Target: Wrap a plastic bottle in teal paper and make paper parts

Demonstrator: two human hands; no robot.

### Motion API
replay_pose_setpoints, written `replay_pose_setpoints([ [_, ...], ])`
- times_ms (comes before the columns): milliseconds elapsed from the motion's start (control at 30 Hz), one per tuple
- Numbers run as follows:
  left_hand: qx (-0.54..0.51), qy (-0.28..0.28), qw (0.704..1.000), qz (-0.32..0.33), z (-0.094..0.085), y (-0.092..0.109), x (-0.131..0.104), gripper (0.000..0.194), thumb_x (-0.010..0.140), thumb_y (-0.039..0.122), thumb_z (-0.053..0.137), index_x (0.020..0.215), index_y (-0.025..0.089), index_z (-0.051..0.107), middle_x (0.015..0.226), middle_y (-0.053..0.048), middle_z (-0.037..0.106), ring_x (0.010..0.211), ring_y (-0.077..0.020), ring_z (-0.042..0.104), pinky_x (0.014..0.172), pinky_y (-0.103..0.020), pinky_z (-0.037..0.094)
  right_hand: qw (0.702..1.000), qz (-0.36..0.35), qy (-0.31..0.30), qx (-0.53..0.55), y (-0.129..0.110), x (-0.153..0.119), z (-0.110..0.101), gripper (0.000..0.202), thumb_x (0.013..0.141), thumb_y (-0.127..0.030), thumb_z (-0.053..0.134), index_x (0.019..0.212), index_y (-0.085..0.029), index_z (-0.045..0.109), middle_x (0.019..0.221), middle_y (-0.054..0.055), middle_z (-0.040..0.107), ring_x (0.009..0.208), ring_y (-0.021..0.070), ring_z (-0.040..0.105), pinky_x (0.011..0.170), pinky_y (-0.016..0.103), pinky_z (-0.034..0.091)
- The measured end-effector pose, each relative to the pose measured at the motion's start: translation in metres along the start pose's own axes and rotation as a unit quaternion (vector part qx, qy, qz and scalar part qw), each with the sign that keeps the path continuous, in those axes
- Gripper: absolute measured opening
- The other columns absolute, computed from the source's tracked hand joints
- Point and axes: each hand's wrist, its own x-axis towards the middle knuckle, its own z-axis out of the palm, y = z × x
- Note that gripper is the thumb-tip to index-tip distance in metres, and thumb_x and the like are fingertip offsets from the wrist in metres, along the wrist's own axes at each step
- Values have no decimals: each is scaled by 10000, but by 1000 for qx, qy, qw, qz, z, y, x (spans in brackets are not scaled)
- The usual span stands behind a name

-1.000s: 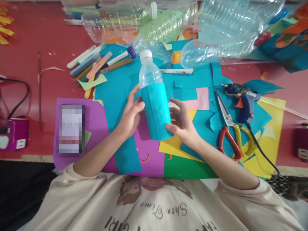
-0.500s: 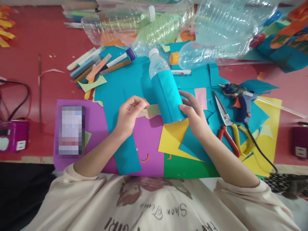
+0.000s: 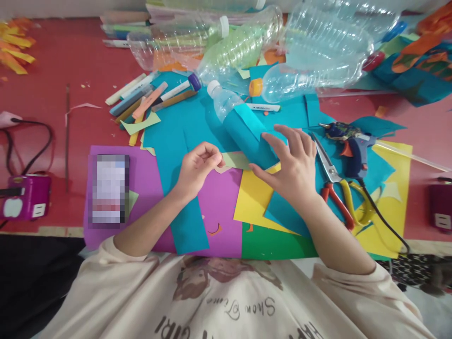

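A clear plastic bottle (image 3: 226,101) with a white cap lies aslant in front of me, its lower part wrapped in blue paper (image 3: 252,139). Beside its lower end, my right hand (image 3: 291,162) is open, with fingers spread over the wrap and the thumb apart; whether the fingertips touch it is unclear. To the left of the bottle, my left hand (image 3: 199,167) is closed in a pinch. Whatever it may hold is too small to make out. Just by those fingertips lies a pale green paper strip (image 3: 236,160).
Scissors (image 3: 332,176) and a glue gun (image 3: 356,150) with its cable lie on the right. Markers (image 3: 141,101) are at the upper left, a phone (image 3: 108,190) on purple paper (image 3: 144,176). Several plastic bottles (image 3: 318,61) line the back. Coloured sheets cover the red table (image 3: 52,94).
The wrapped bottle has rolled and tipped further left at its cap end. My right hand has opened from around its base, fingers spreading. My left hand stays pinched, nearly in place.
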Motion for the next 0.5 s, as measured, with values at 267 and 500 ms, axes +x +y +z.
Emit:
replay_pose_setpoints([
  [267,-11,40,998,42,-8,-1,7,148,825,244,579,683,207,555,603,39,559,619,-99,547,678,-242,468,999,34,34,-15,11,6,0,424,898,-303,489,1321,-286,487,1383,130,486,1308,392,401,1052,660,282],
  [500,33,102,993,43,-12,5,17,160,748,273,645,663,207,527,563,46,511,544,-87,498,627,-243,454,992,-12,-8,124,1,0,9,292,909,-285,459,1181,-263,562,1123,112,667,1095,307,605,952,552,461],
])
